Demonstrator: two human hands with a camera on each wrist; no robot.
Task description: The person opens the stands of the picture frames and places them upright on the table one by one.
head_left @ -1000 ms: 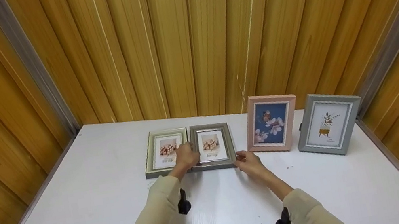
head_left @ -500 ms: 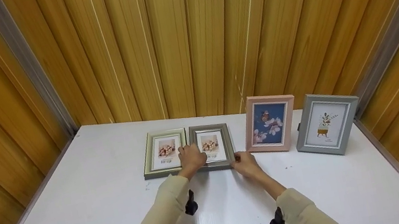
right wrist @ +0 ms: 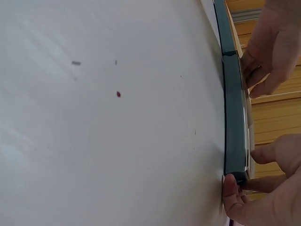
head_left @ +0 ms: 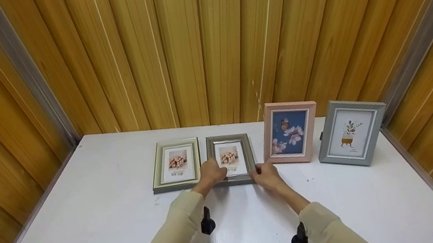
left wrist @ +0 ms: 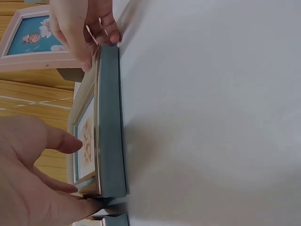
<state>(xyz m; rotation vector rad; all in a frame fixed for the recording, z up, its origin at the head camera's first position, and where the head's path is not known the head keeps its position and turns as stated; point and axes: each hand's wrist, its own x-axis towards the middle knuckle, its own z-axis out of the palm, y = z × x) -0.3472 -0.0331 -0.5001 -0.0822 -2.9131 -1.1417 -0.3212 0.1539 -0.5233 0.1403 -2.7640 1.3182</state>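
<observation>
A grey-brown photo frame lies face up on the white table, between my two hands. My left hand holds its left side, fingers at the side edge and thumb over the front. At the lower right corner my right hand grips the frame, thumb and fingers around the corner, as the right wrist view shows at the frame's dark side. A gold-green photo frame lies flat to the left, with a narrow gap between the two. Both hold the same kind of flower picture.
A pink photo frame with a butterfly and blossom picture stands upright to the right. Beside it stands a grey-green photo frame with a potted plant picture. Wood-grain panels rise behind the white table.
The grey-brown photo frame has shifted right, and the gap to the gold-green one has widened. My left hand has moved right from between them onto the grey-brown frame's left side.
</observation>
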